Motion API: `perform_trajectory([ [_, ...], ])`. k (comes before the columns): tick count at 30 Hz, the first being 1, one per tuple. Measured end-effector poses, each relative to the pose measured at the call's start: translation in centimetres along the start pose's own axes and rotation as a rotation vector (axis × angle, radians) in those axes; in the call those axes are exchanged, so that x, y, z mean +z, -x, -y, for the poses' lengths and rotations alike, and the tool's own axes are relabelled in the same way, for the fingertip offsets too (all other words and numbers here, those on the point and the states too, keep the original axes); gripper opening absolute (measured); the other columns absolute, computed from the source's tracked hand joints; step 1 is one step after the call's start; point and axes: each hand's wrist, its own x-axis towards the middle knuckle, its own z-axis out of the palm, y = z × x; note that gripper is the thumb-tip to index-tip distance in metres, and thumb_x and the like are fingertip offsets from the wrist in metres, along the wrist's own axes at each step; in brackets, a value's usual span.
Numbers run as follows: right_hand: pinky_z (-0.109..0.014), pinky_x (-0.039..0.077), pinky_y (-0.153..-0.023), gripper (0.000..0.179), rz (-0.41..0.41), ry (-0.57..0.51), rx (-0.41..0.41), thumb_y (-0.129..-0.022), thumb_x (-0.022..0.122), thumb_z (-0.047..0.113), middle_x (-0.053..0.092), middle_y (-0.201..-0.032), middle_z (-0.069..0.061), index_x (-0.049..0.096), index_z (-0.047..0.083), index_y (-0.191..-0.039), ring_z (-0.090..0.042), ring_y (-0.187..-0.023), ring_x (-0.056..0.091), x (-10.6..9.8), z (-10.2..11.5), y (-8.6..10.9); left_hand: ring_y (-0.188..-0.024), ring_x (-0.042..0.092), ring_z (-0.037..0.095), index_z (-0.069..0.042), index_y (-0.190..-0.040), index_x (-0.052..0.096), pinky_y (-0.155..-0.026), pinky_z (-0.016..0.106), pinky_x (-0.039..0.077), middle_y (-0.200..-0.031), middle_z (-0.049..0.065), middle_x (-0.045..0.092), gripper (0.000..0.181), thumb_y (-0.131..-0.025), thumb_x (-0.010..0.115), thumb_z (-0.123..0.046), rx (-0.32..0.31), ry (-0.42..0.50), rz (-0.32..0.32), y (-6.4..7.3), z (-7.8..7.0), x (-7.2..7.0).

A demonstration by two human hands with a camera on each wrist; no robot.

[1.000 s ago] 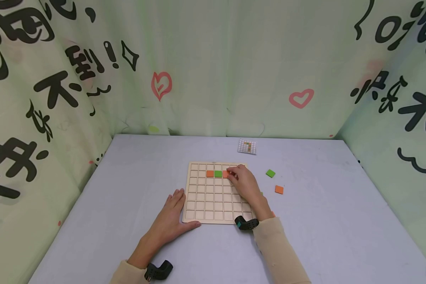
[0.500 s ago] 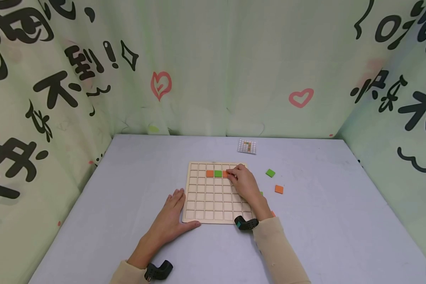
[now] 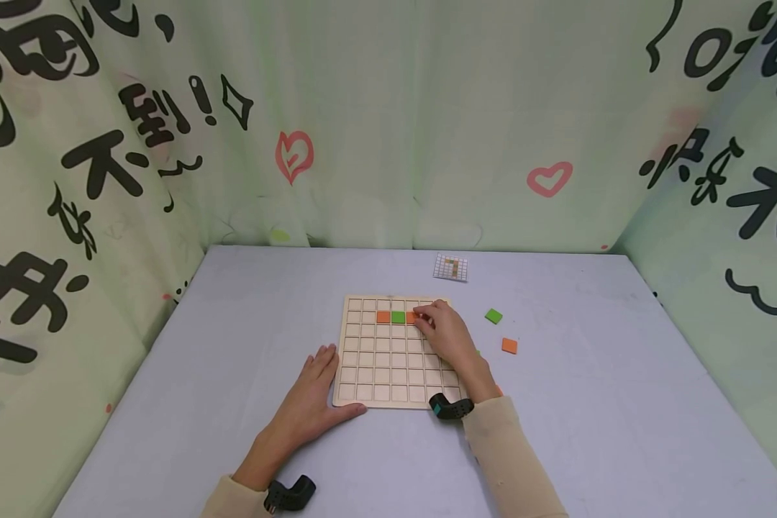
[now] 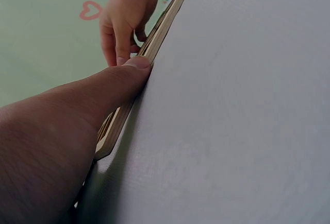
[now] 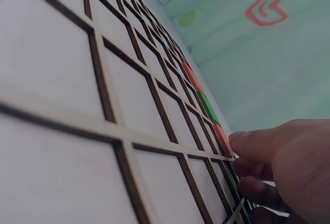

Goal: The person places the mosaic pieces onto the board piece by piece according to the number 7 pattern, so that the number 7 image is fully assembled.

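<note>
A wooden grid board (image 3: 382, 375) lies on the table. In one of its far rows sit an orange tile (image 3: 383, 317), a green tile (image 3: 398, 317) and a second orange tile (image 3: 411, 318), side by side. My right hand (image 3: 450, 338) reaches over the board's right part, thumb and curled fingers at the second orange tile, whose right side they hide. The right wrist view has the thumb (image 5: 252, 141) right at that tile's end. My left hand (image 3: 307, 399) rests with straight fingers along the board's left edge, its thumb (image 4: 121, 80) at the near edge.
To the board's right lie a loose green tile (image 3: 493, 316) and a loose orange tile (image 3: 509, 346); bits of other tiles peek out beside the right forearm. A small card with a printed grid (image 3: 450, 267) lies beyond the board. A patterned curtain (image 3: 362, 129) encloses the table (image 3: 596, 403).
</note>
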Motion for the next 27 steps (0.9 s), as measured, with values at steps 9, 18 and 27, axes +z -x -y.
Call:
perform_trajectory([
  [9, -0.027, 0.046, -0.068, 0.033, 0.025, 0.0, 0.019, -0.099, 0.064, 0.022, 0.065, -0.107, -0.008, 0.068, 0.007, -0.128, -0.018, -0.083, 0.054, -0.34, 0.29, -0.04, -0.155, 0.021, 0.032, 0.003, -0.154, 0.033, -0.129, 0.048, 0.019, -0.164, 0.018, 0.029, 0.107, -0.079, 0.076, -0.06, 0.001, -0.008, 0.002, 0.01, 0.01, 0.01],
  [18, -0.028, 0.046, -0.071, 0.033, 0.017, -0.025, 0.02, -0.099, 0.063, 0.022, 0.066, -0.105, -0.008, 0.067, 0.006, -0.128, -0.018, -0.084, 0.054, -0.64, 0.45, 0.02, -0.156, 0.021, 0.032, 0.002, -0.154, 0.033, -0.129, 0.048, 0.019, -0.164, 0.018, 0.029, 0.106, -0.08, 0.076, -0.06, -0.006, -0.007, 0.005, 0.0, -0.11, -0.07],
  [27, -0.03, 0.049, -0.073, 0.032, 0.014, -0.033, 0.017, -0.1, 0.061, 0.023, 0.066, -0.107, -0.009, 0.068, 0.006, -0.126, -0.019, -0.085, 0.055, -0.8, 0.47, -0.04, -0.155, 0.021, 0.032, 0.003, -0.154, 0.034, -0.129, 0.048, 0.019, -0.164, 0.018, 0.03, 0.106, -0.079, 0.076, -0.06, 0.001, -0.009, -0.002, 0.01, -0.04, -0.08],
])
